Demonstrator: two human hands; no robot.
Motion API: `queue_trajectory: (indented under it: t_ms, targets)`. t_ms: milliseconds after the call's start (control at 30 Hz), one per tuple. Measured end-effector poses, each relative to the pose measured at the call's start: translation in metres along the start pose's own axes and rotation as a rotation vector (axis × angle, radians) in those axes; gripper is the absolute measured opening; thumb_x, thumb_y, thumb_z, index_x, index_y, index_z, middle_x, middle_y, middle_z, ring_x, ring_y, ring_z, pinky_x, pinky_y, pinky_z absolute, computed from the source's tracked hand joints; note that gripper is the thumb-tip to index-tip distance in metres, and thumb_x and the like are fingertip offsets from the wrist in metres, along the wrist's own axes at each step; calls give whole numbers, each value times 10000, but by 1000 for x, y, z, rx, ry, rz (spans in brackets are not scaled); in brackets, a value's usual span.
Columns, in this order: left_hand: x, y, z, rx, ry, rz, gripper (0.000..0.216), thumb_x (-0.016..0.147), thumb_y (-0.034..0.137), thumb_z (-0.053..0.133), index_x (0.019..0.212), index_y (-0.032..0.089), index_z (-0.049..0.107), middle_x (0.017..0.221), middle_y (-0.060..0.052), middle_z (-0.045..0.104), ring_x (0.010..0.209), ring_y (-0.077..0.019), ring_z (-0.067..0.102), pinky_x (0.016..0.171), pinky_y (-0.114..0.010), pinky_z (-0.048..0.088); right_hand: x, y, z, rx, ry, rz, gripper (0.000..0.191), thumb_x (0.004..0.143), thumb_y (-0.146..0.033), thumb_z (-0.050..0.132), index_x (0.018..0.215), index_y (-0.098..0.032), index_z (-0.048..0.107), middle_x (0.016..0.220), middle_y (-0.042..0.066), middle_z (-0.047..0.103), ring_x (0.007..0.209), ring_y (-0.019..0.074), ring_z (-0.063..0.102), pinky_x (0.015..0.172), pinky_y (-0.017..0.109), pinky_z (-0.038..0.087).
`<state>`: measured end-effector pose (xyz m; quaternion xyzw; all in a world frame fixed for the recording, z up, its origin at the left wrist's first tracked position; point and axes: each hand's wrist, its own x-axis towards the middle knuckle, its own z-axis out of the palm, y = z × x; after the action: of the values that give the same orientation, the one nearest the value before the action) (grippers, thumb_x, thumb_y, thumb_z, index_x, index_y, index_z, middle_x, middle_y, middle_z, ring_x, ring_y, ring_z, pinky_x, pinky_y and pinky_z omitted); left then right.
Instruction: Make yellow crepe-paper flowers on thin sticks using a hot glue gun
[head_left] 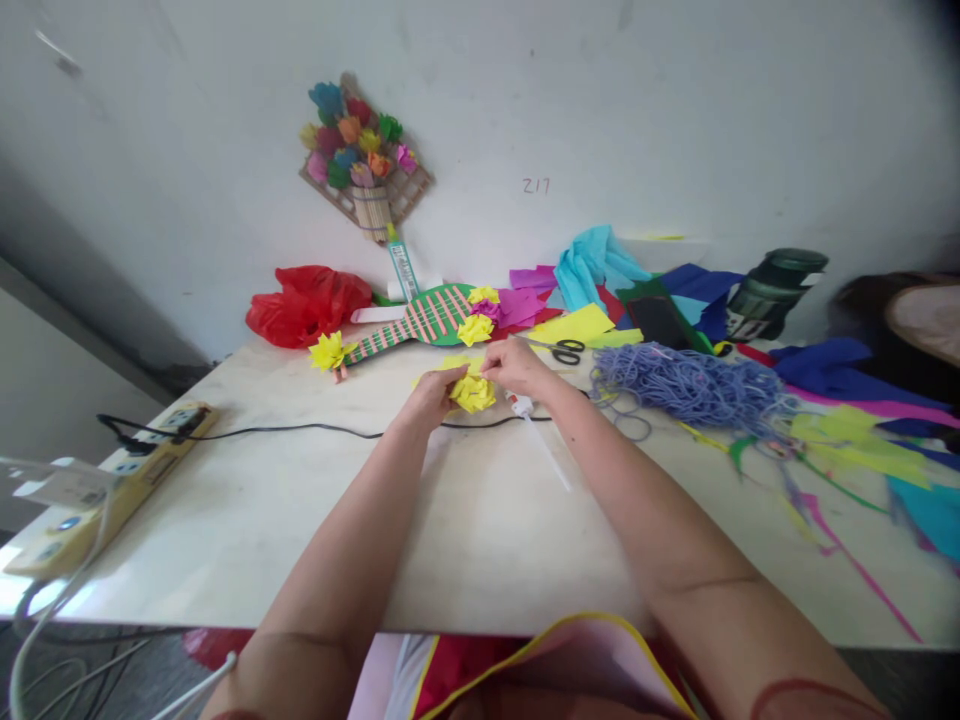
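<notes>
Over the middle of the table, a yellow paper flower [472,393] sits between my two hands. My left hand [437,392] is closed around its left side. At its upper right edge, my right hand [516,366] pinches the yellow paper with thumb and fingertips. Just behind lies a green guitar-shaped piece [431,318] with pink strips across it and yellow flowers at both ends. Partly behind my right wrist is a white glue gun [521,405], a clear glue stick [550,455] trailing from it.
A power strip [112,490] stands at the left, its black cord [300,427] crossing the table. Scissors [568,351], a tangle of blue-purple string [690,385] and coloured paper [600,268] lie to the right. A red plastic bag [307,305] rests against the wall, near a glue tube [402,265].
</notes>
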<state>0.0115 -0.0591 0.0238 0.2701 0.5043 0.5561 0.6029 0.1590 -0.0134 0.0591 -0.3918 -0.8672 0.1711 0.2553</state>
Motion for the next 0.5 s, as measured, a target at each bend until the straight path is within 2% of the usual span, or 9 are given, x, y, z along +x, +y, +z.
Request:
queue_trajectory:
  t_ms: [233, 500]
  targets:
    - [2, -2, -4, 95, 25, 92, 216, 611, 212, 705, 769, 72, 661, 711, -82, 683, 603, -174, 631, 536, -275, 504, -1, 0, 0, -11, -3, 39, 89, 677, -131, 662, 714, -143, 743, 752, 44, 717, 704, 151, 616, 606, 227, 397]
    - [1, 0, -8, 160, -12, 131, 252, 549, 265, 747, 698, 82, 659, 655, -72, 665, 569, -157, 605, 520, -254, 460, 0, 5, -1, 216, -94, 19, 156, 729, -116, 623, 820, -116, 750, 790, 52, 731, 719, 134, 629, 649, 209, 439]
